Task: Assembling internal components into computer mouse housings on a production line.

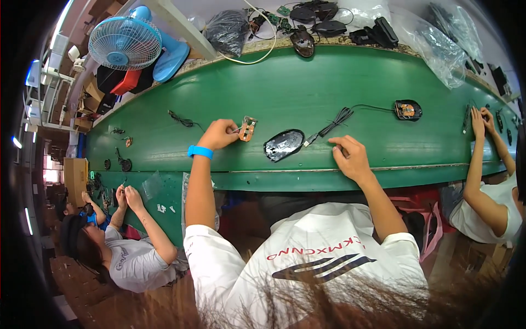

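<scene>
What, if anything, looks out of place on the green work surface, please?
White scraps lie loose on the green work surface near the grey-shirted co-worker at left, looking like stray litter; nothing appears spilled.

I get a bright, evenly lit feed with soft shadows. Tube lights (29, 222) glow white at the far left. Pale sheen lies on the green table (350, 71), with sharp glints on the black shell (284, 145) and bags (441, 52). My lens bows straight edges and blackens the rim; hair (329, 299) blurs below.

Circuit board (247, 130) left of mouse shell (284, 145); cable (336, 120) right
</scene>
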Action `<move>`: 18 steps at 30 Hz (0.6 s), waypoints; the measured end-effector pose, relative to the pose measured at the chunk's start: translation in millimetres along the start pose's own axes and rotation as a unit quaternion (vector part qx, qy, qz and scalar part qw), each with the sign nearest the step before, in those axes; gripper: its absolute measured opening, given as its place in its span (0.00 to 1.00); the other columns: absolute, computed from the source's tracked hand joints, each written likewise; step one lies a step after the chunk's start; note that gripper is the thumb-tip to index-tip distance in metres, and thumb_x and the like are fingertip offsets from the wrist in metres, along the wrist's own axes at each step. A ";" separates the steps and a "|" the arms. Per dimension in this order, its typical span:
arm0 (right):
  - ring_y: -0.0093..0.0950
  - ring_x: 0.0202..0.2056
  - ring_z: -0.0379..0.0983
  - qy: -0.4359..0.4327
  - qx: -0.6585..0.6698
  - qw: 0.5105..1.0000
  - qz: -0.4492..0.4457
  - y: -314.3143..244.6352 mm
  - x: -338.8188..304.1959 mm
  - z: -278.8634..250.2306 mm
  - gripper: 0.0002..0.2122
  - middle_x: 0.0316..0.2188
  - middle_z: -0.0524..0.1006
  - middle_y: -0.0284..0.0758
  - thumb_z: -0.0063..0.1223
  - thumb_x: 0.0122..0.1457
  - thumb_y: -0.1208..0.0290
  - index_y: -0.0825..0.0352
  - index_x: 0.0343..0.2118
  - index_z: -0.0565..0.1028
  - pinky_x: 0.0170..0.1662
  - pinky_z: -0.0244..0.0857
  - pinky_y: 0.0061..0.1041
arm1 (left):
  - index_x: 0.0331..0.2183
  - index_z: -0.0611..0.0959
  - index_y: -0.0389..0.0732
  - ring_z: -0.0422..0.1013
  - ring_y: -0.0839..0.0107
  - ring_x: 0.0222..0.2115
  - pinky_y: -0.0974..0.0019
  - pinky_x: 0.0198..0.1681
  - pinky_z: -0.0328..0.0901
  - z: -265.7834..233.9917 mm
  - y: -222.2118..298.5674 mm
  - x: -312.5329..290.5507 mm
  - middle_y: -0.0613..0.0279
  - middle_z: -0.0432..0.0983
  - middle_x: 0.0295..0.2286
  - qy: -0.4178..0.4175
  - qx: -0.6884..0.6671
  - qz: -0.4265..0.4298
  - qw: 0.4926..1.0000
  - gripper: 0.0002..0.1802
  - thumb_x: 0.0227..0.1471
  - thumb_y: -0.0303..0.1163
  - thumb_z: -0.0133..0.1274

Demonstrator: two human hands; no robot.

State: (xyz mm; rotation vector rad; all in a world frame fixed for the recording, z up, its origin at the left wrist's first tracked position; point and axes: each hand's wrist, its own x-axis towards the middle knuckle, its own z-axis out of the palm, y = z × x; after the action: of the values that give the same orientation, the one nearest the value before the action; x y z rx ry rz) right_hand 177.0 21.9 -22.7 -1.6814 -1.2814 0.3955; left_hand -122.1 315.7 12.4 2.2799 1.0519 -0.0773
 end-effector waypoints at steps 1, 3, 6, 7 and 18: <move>0.28 0.24 0.72 -0.009 -0.004 1.000 0.007 -7.8 1.1 3.2 0.09 0.26 0.76 0.34 0.56 0.53 0.76 0.65 0.38 0.81 0.28 0.65 0.28 | 0.33 0.85 0.34 0.73 0.72 0.22 0.65 0.29 0.68 4.4 -2.5 -5.8 0.59 0.79 0.22 -0.003 -0.029 -0.013 0.999 0.08 0.52 0.28 0.58; 0.31 0.27 0.76 -0.010 -0.009 1.000 0.016 -18.1 5.1 14.6 0.09 0.27 0.77 0.35 0.56 0.53 0.74 0.64 0.37 0.81 0.30 0.69 0.30 | 0.33 0.85 0.33 0.72 0.75 0.21 0.67 0.28 0.67 13.5 -3.3 -12.3 0.59 0.79 0.21 -0.008 -0.055 -0.018 0.998 0.08 0.53 0.29 0.58; 0.29 0.25 0.73 -0.010 0.022 0.997 -0.069 -34.9 16.5 41.2 0.08 0.26 0.76 0.33 0.60 0.54 0.72 0.66 0.36 0.80 0.30 0.67 0.29 | 0.36 0.84 0.30 0.72 0.79 0.25 0.72 0.30 0.67 33.5 3.8 -24.0 0.64 0.81 0.27 0.048 -0.251 0.008 0.967 0.09 0.58 0.27 0.55; 0.29 0.25 0.73 -0.030 0.043 0.996 -0.066 -44.4 21.6 47.4 0.09 0.26 0.76 0.33 0.61 0.54 0.71 0.66 0.37 0.79 0.31 0.68 0.30 | 0.36 0.84 0.30 0.72 0.79 0.25 0.72 0.30 0.67 36.2 14.9 -28.3 0.64 0.81 0.27 0.045 -0.248 0.013 0.968 0.09 0.58 0.27 0.55; 0.41 0.36 0.77 0.007 0.168 0.986 -0.016 -83.7 46.0 73.0 0.19 0.38 0.78 0.43 0.67 0.50 0.71 0.70 0.43 0.72 0.41 0.72 0.36 | 0.46 0.81 0.27 0.73 0.74 0.30 0.70 0.36 0.69 92.2 114.1 -74.3 0.61 0.79 0.32 0.176 -0.457 0.087 0.868 0.13 0.62 0.25 0.52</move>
State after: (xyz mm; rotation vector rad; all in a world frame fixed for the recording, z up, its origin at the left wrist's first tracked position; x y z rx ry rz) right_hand 95.2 97.3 22.7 -1.3745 -1.1565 0.5478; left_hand -74.3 158.6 18.4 1.5036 0.7858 0.7786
